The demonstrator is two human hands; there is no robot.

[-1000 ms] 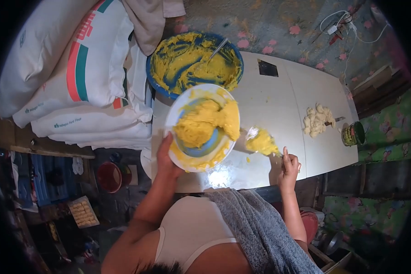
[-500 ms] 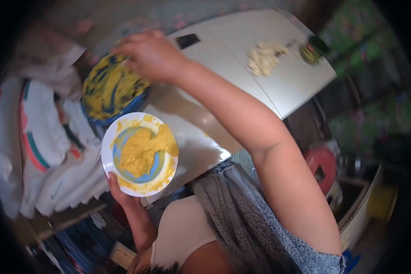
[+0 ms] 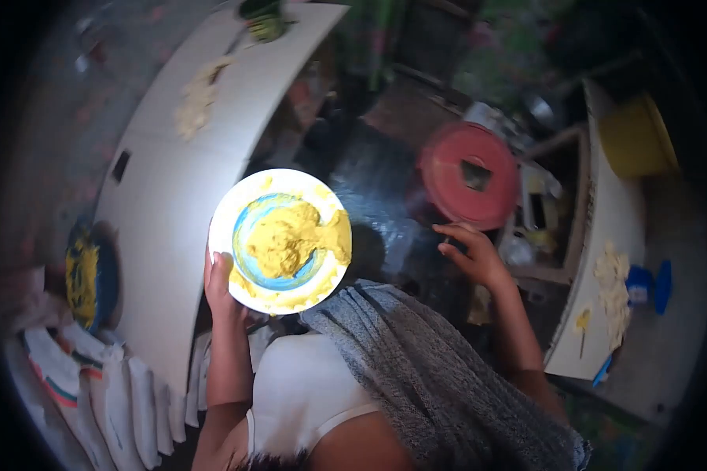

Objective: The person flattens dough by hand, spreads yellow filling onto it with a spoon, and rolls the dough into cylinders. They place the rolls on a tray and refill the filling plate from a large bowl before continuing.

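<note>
My left hand (image 3: 219, 284) is closed on the rim of a white plate (image 3: 232, 206) with a blue ring inside it. A thick yellow paste (image 3: 283, 239) is heaped in the plate's middle, and smears of it lie on the rim. To the right, my right hand (image 3: 473, 253) hangs in the air with its fingers partly stretched out and apart. Nothing shows in it. Nearest to it is a round red lid (image 3: 487, 149) with a dark patch on top. At the far left stands a blue basin (image 3: 106, 275) coated inside with yellow paste.
A long white table (image 3: 153, 196) on the left bears pale dough pieces (image 3: 196, 106) and a green container (image 3: 263, 22). On the right, another white surface (image 3: 573, 334) holds more pale pieces (image 3: 611, 290) and a blue container (image 3: 640, 284). White sacks (image 3: 118, 392) lie lower left; a yellow bucket (image 3: 632, 137) stands upper right.
My view and body have turned right, away from the basin. My right hand has left the basin and is now by the red lid. My left hand still holds the plate.
</note>
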